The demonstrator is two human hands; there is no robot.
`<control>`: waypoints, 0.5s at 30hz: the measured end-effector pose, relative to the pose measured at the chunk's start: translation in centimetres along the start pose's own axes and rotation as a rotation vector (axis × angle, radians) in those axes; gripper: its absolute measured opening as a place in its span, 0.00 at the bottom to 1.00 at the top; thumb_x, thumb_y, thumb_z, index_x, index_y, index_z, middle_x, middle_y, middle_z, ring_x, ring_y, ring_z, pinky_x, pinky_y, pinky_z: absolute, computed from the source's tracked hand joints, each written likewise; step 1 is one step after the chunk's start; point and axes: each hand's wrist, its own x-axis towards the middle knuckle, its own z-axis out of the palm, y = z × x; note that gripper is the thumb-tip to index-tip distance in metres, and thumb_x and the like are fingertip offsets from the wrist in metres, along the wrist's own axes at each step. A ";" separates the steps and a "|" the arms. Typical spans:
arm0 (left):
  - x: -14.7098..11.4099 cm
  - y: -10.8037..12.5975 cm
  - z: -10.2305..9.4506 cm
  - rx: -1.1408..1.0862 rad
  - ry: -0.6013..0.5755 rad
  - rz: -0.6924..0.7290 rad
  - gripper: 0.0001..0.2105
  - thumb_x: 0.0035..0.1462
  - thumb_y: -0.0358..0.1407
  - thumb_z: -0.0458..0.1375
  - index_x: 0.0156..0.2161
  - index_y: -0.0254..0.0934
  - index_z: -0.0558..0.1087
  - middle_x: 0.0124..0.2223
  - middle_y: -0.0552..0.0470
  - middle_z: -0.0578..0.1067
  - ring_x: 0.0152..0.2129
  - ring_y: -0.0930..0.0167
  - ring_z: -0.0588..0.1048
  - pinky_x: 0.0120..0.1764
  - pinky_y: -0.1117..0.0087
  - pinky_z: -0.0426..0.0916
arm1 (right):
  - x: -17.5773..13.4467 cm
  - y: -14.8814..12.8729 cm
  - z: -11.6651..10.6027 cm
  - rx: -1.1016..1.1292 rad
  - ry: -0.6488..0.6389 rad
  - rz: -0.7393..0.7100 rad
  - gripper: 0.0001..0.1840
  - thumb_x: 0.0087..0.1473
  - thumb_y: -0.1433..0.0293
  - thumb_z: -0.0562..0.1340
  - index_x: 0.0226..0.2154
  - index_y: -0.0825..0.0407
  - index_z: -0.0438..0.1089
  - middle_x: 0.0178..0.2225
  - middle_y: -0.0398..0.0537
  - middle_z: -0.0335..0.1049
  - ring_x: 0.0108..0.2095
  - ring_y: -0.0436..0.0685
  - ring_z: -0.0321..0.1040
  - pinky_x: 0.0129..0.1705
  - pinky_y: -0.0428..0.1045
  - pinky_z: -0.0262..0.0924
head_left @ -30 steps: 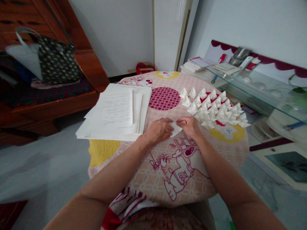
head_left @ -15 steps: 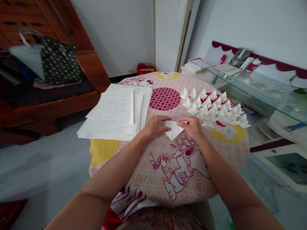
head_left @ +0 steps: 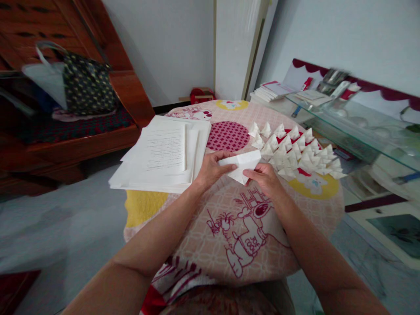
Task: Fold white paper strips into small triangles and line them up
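Far to the left of the checked circle (head_left: 228, 135) on the tablecloth (head_left: 200, 245), a dotted bag (head_left: 87, 85) sits on a wooden bench (head_left: 127, 94). Just left of the circle lies a stack of white sheets (head_left: 160, 153). The left forearm slants up and inward toward the near side of the circle, and the left hand (head_left: 211, 169) pinches the left end of a folded paper (head_left: 242, 162), thumb flat across its face, fingers behind. That paper is on the near side of the circle, between both hands. The right forearm slants up and leftward; the right hand (head_left: 267, 178) grips the paper's near right edge, its thumb on the lower part and its other fingers curled beneath. Right of the circle stand rows of small folded paper shapes (head_left: 292, 151).
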 end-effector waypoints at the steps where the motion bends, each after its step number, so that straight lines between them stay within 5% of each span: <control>1: -0.1 0.1 0.1 -0.007 -0.012 0.002 0.18 0.43 0.38 0.73 0.41 0.33 0.80 0.40 0.48 0.82 0.33 0.71 0.77 0.37 0.70 0.72 | 0.0 0.1 0.2 0.014 0.017 -0.007 0.20 0.41 0.53 0.74 0.29 0.52 0.78 0.29 0.49 0.80 0.26 0.55 0.72 0.27 0.49 0.68; 9: 0.0 0.3 -0.2 -0.346 -0.081 -0.186 0.24 0.54 0.57 0.64 0.34 0.34 0.80 0.30 0.50 0.80 0.25 0.73 0.75 0.30 0.73 0.68 | -0.1 -0.4 0.2 0.073 0.093 -0.001 0.14 0.37 0.58 0.75 0.23 0.51 0.78 0.22 0.44 0.77 0.23 0.56 0.71 0.25 0.49 0.66; 15: -0.1 0.4 -0.6 -0.392 -0.209 -0.284 0.21 0.47 0.51 0.71 0.29 0.32 0.78 0.26 0.51 0.77 0.22 0.74 0.73 0.28 0.73 0.65 | -0.2 -0.4 0.1 0.089 0.068 0.008 0.12 0.37 0.61 0.74 0.23 0.51 0.79 0.23 0.44 0.77 0.22 0.54 0.69 0.25 0.48 0.65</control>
